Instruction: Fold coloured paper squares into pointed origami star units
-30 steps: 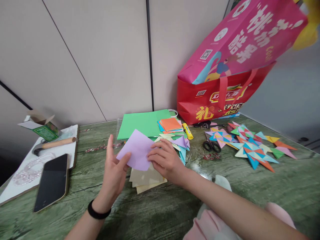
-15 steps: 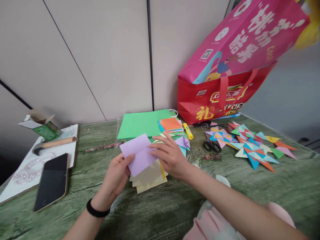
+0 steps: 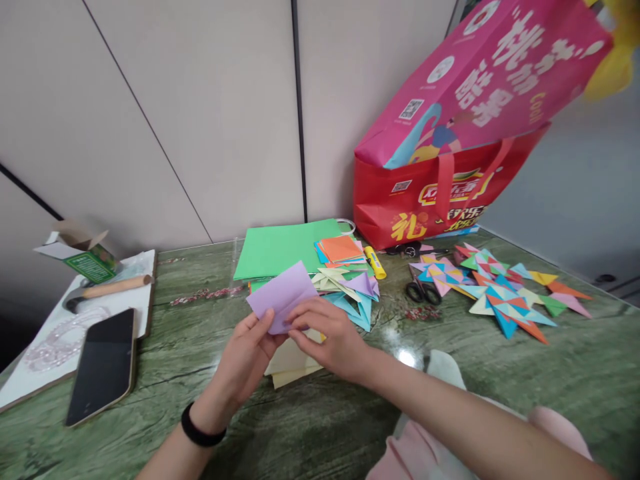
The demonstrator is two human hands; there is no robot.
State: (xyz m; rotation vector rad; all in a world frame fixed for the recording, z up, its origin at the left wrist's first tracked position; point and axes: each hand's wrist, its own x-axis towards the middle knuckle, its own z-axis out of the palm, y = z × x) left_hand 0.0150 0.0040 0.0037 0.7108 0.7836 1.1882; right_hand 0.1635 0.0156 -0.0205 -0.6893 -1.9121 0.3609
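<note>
A purple sheet of paper [image 3: 285, 293], creased across the middle, is held up between both hands above the table. My left hand [image 3: 255, 353] grips its lower left edge, thumb on the near face. My right hand [image 3: 325, 333] pinches its lower right part, fingers closed on the edge. Beneath the hands lie cream paper sheets [image 3: 287, 368], partly hidden. Behind are folded paper pieces [image 3: 335, 280] in pale green, purple and blue, with a stack of orange-topped square papers [image 3: 343, 249] beyond them.
Scissors [image 3: 423, 291] and a yellow glue stick [image 3: 375, 263] lie to the right, near folded paper stars [image 3: 510, 300]. Red and pink bags [image 3: 425, 193] stand behind. A green sheet [image 3: 280, 247] lies at the back. On the left are a phone [image 3: 103, 367], a sickle [image 3: 115, 287] and a small box [image 3: 90, 257].
My right hand has moved down from the sheet's right side and now pinches its lower edge. The purple sheet has tilted, and the folded pieces behind show more.
</note>
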